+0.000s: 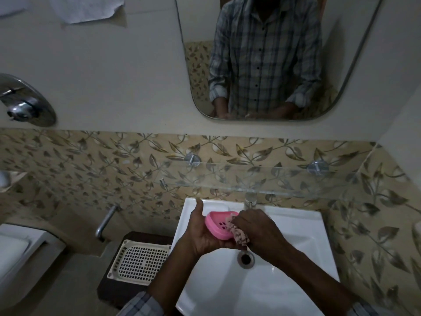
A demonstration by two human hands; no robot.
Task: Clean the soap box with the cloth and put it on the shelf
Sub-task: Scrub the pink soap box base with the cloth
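Wiping pink soap box [218,226], cloth [239,236], over sink [296,226]

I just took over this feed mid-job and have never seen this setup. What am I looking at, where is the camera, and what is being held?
No machine here: a person's two bare hands, filmed by one camera on their head, looking down over a white sink. The left hand cradles the pink soap box. The right hand presses a patterned cloth into it. Above the tap is a bare glass shelf, then a mirror reflecting the person's checked shirt.
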